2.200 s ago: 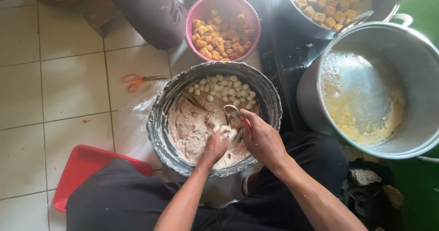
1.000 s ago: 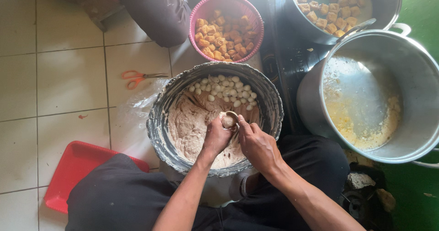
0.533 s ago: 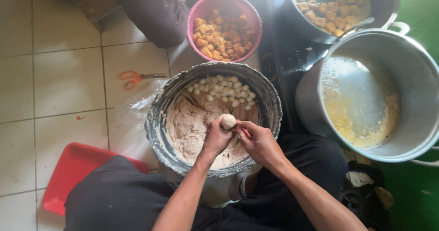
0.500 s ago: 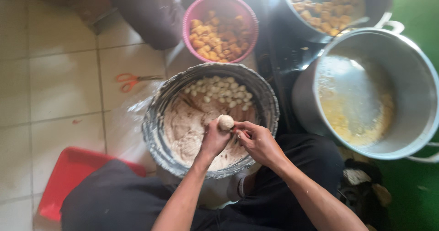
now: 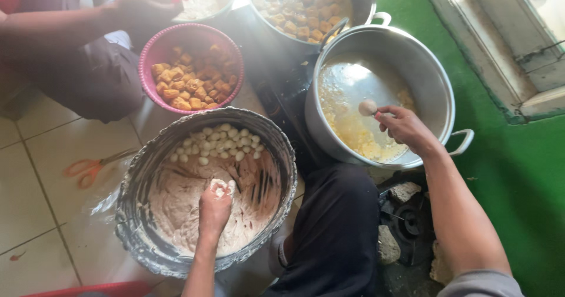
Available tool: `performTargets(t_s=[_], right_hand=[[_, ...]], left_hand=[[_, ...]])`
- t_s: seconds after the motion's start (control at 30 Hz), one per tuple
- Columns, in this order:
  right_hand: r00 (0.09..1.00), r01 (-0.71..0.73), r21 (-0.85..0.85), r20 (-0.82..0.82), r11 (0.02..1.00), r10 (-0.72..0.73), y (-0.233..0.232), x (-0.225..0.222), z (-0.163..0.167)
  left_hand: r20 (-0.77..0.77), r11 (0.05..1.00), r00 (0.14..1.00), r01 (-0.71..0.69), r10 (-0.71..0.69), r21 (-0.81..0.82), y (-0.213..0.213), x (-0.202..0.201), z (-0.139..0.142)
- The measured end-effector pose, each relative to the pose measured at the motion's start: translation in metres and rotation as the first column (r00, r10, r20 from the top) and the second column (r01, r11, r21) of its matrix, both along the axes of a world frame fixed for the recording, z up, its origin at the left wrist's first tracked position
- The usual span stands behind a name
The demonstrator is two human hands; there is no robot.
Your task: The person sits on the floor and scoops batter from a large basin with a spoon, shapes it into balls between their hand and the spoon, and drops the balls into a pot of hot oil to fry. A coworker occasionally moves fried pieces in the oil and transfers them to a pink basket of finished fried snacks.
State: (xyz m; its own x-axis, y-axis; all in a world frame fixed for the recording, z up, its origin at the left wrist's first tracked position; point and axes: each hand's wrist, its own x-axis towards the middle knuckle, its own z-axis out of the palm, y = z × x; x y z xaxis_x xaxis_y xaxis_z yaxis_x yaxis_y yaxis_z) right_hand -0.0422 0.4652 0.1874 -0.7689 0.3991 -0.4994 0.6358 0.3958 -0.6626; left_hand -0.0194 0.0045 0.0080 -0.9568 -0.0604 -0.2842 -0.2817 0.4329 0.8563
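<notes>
Two hands (image 5: 215,206) (image 5: 406,129) work above tiled floor (image 5: 41,179), green wall (image 5: 518,173).

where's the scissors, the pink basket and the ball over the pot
scissors (image 5: 88,169), head view, on the orange handles
pink basket (image 5: 154,51), head view, on its left rim
ball (image 5: 368,107), head view, on its middle, at the right hand's (image 5: 406,129) fingertips
</notes>
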Motion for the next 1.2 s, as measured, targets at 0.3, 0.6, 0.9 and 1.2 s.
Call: performTargets(t_s=[0.3,0.6,0.9,1.2], right_hand=[[0.959,-0.283,0.389,0.136,0.877,0.249,0.022,0.003,-0.05],[0.955,-0.282,0.529,0.079,0.8,0.285,0.014,0.007,-0.042],[0.911,0.067,0.241,-0.41,0.968,0.038,-0.063,0.023,0.009],[0.804,-0.007,-0.121,-0.591,0.993,-0.066,-0.14,-0.063,0.029]], left_hand=[[0.078,0.998,0.997,0.001,0.003,-0.057,-0.005,0.002,-0.014],[-0.014,0.985,0.999,0.043,-0.046,-0.169,0.011,-0.007,-0.021],[-0.04,0.935,0.951,0.294,-0.307,-0.197,0.046,-0.066,-0.029],[-0.246,0.754,0.733,0.656,-0.634,0.012,0.023,-0.054,-0.054]])
